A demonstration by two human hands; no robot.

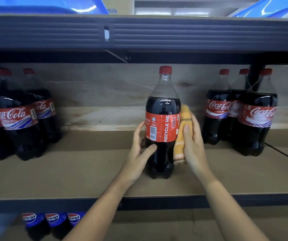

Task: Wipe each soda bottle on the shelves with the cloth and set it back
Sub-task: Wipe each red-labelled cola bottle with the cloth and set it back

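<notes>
Upright Coca-Cola bottle (162, 122) stands between left hand (139, 150), its grip clasping it, and right hand (192, 145) pressing orange cloth (182, 133) flat-fingered against its side.

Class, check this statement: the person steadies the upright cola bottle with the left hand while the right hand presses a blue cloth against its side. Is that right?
One detail is wrong: the cloth is orange, not blue. The head view shows it. The rest holds: the left hand steadies the upright cola bottle while the right hand presses the cloth against its side.
</notes>
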